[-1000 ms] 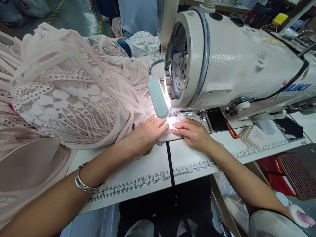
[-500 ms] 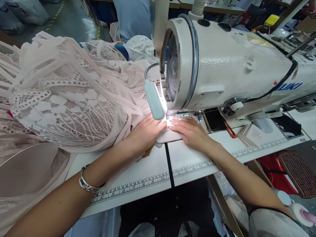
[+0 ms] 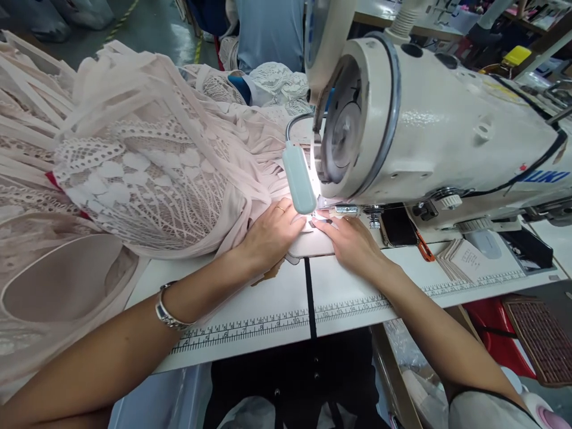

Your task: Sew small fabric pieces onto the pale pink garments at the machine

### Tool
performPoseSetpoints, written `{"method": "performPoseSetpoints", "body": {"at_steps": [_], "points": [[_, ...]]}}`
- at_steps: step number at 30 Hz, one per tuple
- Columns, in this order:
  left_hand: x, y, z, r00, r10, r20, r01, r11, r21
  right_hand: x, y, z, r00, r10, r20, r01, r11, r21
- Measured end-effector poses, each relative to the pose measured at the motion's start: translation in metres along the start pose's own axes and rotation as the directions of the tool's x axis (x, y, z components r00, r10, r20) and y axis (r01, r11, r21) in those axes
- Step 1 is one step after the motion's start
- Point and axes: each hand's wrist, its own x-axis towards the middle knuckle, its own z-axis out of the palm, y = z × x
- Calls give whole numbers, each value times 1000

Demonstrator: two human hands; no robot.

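Under the sewing machine, my two hands meet close to the needle area, which the green-grey lamp lights brightly and partly hides. My left hand presses its fingers and thumb onto the edge of a pale pink lace garment, which spreads in a heap to the left. Close to the presser foot, my right hand has its thumb and fingers bent together. A small dark spot shows at its fingertips; glare keeps me from making out what it is.
A phone, an orange cutter and a stack of paper tags lie right of my hands. Ruler marks run along the table's front edge. A person in blue is across the table.
The view has shifted, so machine and garment appear further right. My hands stay by the needle; my right fingers have opened slightly and a dark spot now shows at their tips.
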Motion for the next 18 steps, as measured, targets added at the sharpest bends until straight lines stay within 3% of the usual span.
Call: {"method": "performPoseSetpoints", "body": {"at_steps": [7,12,15,18], "points": [[-2,1,-3,986,142,-92,-130,983,132,-2,5,6,982,-140,-127,136,990,-41],[0,8,-9,989,145,31,-147,980,135,-1,11,10,978,-119,-171,119,993,-9],[0,21,-20,986,-20,168,-8,986,165,2,12,10,990,-33,-138,37,999,26],[2,33,-31,932,-199,302,143,970,199,11,9,7,995,74,-63,-74,997,-2]]}}
